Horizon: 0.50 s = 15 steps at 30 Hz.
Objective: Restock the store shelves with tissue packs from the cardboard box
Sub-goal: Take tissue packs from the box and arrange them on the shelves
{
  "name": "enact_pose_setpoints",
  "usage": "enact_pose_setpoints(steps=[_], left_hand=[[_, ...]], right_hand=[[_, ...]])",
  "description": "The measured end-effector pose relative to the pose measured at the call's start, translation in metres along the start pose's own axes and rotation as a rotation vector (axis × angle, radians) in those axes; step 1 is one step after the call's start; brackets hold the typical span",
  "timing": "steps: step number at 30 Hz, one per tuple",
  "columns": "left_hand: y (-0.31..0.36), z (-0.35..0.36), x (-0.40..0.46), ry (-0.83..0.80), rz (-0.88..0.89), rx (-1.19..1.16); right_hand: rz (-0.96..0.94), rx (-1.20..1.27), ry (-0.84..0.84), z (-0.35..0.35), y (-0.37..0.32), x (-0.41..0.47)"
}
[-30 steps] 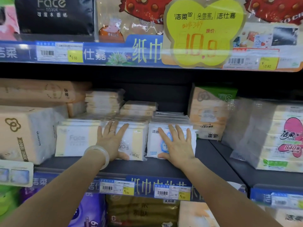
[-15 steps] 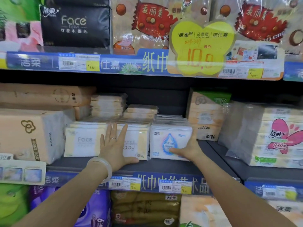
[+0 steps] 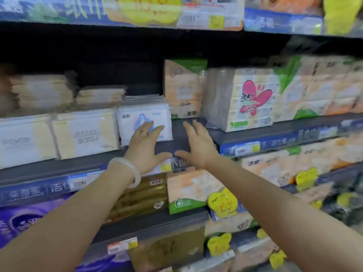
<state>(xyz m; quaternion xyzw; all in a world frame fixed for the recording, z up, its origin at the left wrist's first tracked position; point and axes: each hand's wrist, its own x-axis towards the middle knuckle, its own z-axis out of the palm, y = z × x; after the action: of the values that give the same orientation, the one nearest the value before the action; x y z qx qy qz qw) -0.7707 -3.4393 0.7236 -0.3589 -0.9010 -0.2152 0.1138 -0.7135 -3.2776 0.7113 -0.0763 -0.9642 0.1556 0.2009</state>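
Tissue pack [image 3: 144, 122], white, stands on the shelf [image 3: 182, 132] at centre; the right hand [image 3: 198, 143], at its three o'clock, has let go, fingers spread and empty. Left hand [image 3: 146, 145], fingers straight, overlaps its front. That pack looks placed.

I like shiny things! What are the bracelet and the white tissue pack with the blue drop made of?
The bracelet looks like pale, milky stone or glass, smooth and glossy, though it could be plastic. The white tissue pack seems wrapped in thin plastic film, slightly shiny and crinkled at the edges.
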Motion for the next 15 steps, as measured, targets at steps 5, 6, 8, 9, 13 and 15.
enact_pose_setpoints(steps=[5, 6, 8, 9, 13, 15], left_hand=[[0.08, 0.051, -0.005, -0.002, 0.139, -0.121], [0.1, 0.067, -0.009, -0.017, 0.164, -0.138], [0.139, 0.104, -0.019, -0.071, 0.21, -0.171], [0.159, 0.125, -0.025, -0.121, 0.227, -0.187], [0.254, 0.21, -0.05, -0.413, 0.267, -0.119], [0.309, 0.245, -0.06, -0.512, 0.277, -0.11]], right_hand=[[0.156, 0.023, 0.053, -0.026, 0.08, -0.074], [0.21, 0.027, 0.042, -0.026, 0.101, -0.095], [0.368, 0.036, 0.002, -0.023, 0.147, -0.141], [0.457, 0.044, -0.028, -0.022, 0.17, -0.166], [0.689, 0.0, -0.11, -0.036, 0.257, -0.261], [0.758, -0.027, -0.128, -0.053, 0.295, -0.3]])
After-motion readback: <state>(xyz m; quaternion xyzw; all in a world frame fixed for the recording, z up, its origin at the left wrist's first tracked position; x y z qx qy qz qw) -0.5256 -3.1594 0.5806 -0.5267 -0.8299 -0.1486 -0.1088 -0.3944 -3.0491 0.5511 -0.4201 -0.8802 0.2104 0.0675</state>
